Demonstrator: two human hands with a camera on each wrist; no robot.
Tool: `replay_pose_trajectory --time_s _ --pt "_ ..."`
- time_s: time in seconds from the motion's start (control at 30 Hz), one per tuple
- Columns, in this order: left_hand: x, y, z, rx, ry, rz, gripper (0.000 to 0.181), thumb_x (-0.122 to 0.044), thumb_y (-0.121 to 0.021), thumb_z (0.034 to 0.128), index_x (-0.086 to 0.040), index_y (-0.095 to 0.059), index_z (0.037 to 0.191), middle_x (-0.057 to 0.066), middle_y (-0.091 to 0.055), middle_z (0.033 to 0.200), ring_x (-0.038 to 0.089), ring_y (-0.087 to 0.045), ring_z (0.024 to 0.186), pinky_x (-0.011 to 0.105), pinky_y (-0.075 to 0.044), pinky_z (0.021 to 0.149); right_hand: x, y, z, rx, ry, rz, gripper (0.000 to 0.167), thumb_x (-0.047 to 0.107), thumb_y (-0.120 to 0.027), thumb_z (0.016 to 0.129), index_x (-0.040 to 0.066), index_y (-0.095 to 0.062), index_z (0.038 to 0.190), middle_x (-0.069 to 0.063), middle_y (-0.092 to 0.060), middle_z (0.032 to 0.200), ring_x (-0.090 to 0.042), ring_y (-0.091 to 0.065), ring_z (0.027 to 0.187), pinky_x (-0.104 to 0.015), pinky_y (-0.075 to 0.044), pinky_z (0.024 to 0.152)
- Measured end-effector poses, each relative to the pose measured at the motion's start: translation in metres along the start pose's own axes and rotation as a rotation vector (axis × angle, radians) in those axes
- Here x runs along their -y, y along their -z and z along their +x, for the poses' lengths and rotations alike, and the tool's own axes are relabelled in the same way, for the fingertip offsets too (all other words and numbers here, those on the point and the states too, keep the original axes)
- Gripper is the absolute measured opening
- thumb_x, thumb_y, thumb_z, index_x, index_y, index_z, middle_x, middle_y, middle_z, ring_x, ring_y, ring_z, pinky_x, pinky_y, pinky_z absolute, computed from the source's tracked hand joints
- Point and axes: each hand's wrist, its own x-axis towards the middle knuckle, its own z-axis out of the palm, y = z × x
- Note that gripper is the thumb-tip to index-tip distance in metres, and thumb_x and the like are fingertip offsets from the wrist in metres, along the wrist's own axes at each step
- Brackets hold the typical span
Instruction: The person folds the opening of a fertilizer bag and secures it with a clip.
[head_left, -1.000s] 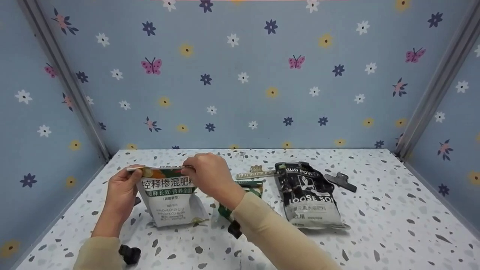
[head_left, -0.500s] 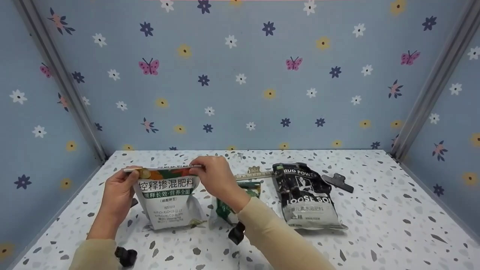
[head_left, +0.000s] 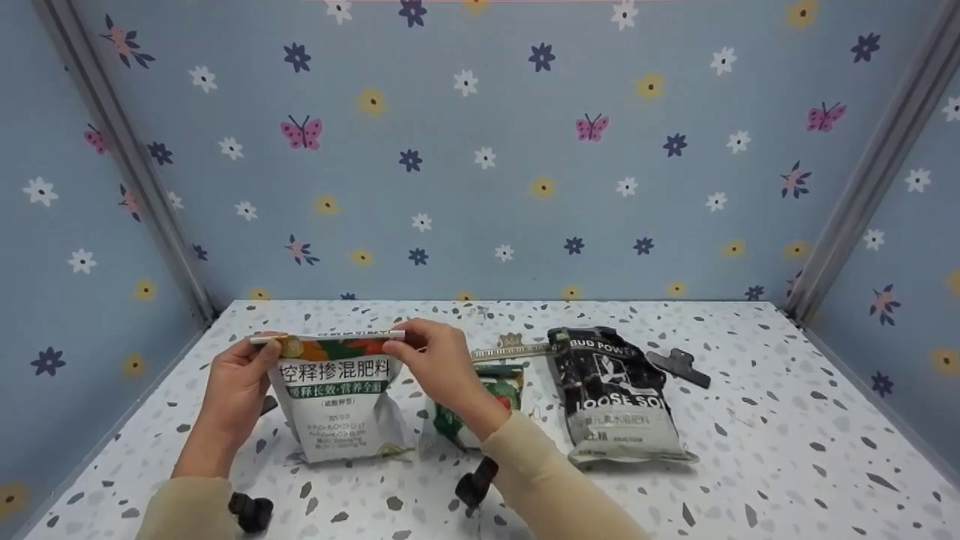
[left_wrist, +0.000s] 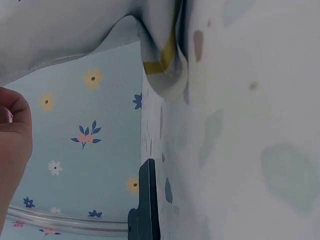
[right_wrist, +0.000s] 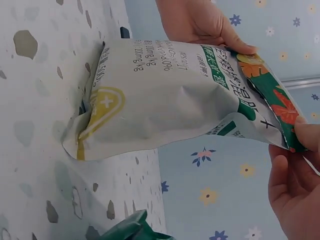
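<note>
A white fertilizer bag stands upright on the table, its colourful top edge folded over into a flat band. My left hand pinches the left end of that fold, thumb in front. At the right end, my right hand pinches the fold between thumb and fingers. In the right wrist view the bag spans between both hands, its base on the table. A dark clip lies near the bag in the left wrist view; my left arm mostly hides it in the head view.
Behind my right forearm is a smaller green bag. Farther right lies a black-and-white soil bag, with a black clip beside it and a gold ruler-like strip at its left. Patterned panels enclose the table.
My right hand has shifted slightly right along the top of the fertilizer bag and its fingers have turned to pinch the fold's end. The left hand keeps its grip.
</note>
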Motion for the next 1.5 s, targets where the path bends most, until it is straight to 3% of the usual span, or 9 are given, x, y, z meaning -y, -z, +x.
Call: replay_pose_trajectory --time_s 0.17,0.33,0.5,0.67,0.9,1.07,1.3,1.5 --pt "0.0 0.001 -0.001 -0.001 -0.002 -0.014 0.015 -0.016 -0.062 0.0985 -0.009 -0.073 0.106 -0.005 -0.069 0.1 0.009 -0.059 0.1 0.02 -0.045 0.092 -0.009 -0.001 -0.004 -0.004 -0.03 0.048 0.008 0.022 -0.072 0.093 0.016 -0.075 0.096 0.008 -0.068 0.082 -0.007 -0.063 0.075 -0.026 -0.05 0.063" --pt "-0.003 0.0 -0.002 -0.012 0.015 0.014 0.016 -0.019 -0.063 0.0981 -0.01 -0.072 0.107 -0.005 -0.069 0.102 0.009 -0.059 0.102 0.019 -0.045 0.093 -0.01 0.0 -0.003 -0.023 0.0 0.046 0.008 0.019 -0.073 0.092 0.013 -0.078 0.096 0.008 -0.069 0.081 -0.007 -0.061 0.072 -0.024 -0.046 0.062" --pt "-0.006 -0.003 0.0 -0.014 0.03 0.08 0.019 -0.024 -0.064 0.0972 -0.012 -0.07 0.111 -0.007 -0.068 0.106 0.009 -0.059 0.106 0.017 -0.044 0.095 -0.009 0.001 -0.002 -0.036 0.02 0.021 0.006 0.016 -0.073 0.092 0.012 -0.077 0.09 0.005 -0.069 0.076 -0.007 -0.045 0.057 -0.024 -0.037 0.058" --pt "-0.005 -0.007 0.001 -0.027 0.034 0.059 0.019 -0.023 -0.064 0.0965 -0.011 -0.071 0.109 -0.006 -0.068 0.104 0.01 -0.059 0.104 0.019 -0.044 0.095 -0.008 0.003 -0.002 -0.031 -0.01 0.046 0.009 0.014 -0.071 0.093 0.011 -0.074 0.085 0.002 -0.063 0.067 -0.01 -0.035 0.051 -0.025 -0.033 0.054" --pt "-0.013 -0.011 -0.001 -0.039 -0.029 0.05 0.016 -0.017 -0.064 0.0968 -0.008 -0.073 0.106 -0.003 -0.072 0.097 0.011 -0.063 0.095 0.021 -0.046 0.091 -0.003 0.004 -0.002 0.012 -0.055 0.068 0.013 0.015 -0.068 0.096 0.012 -0.068 0.084 0.003 -0.055 0.069 -0.013 -0.033 0.052 -0.025 -0.033 0.055" --pt "-0.017 -0.01 -0.002 -0.026 -0.043 0.087 0.019 -0.019 -0.066 0.0957 -0.006 -0.073 0.107 -0.004 -0.072 0.096 0.013 -0.062 0.092 0.022 -0.047 0.088 0.0 0.005 -0.002 0.021 -0.014 0.0 0.015 0.019 -0.064 0.097 0.013 -0.063 0.083 0.002 -0.059 0.079 -0.014 -0.033 0.054 -0.027 -0.034 0.059" --pt "-0.014 0.0 -0.003 0.019 -0.003 0.084 0.018 -0.016 -0.063 0.0976 -0.006 -0.072 0.109 -0.003 -0.071 0.098 0.012 -0.062 0.095 0.021 -0.048 0.088 -0.004 0.001 -0.002 -0.013 0.092 -0.057 0.014 0.016 -0.068 0.095 0.011 -0.066 0.082 0.006 -0.062 0.078 -0.008 -0.046 0.065 -0.024 -0.039 0.061" --pt "-0.013 0.002 0.0 0.041 0.018 0.126 0.02 -0.018 -0.063 0.0981 -0.006 -0.069 0.113 -0.004 -0.07 0.103 0.011 -0.062 0.099 0.02 -0.049 0.088 -0.006 0.001 -0.002 -0.022 0.114 -0.063 0.01 0.017 -0.068 0.095 0.012 -0.069 0.086 0.006 -0.065 0.08 -0.007 -0.051 0.069 -0.024 -0.041 0.063"
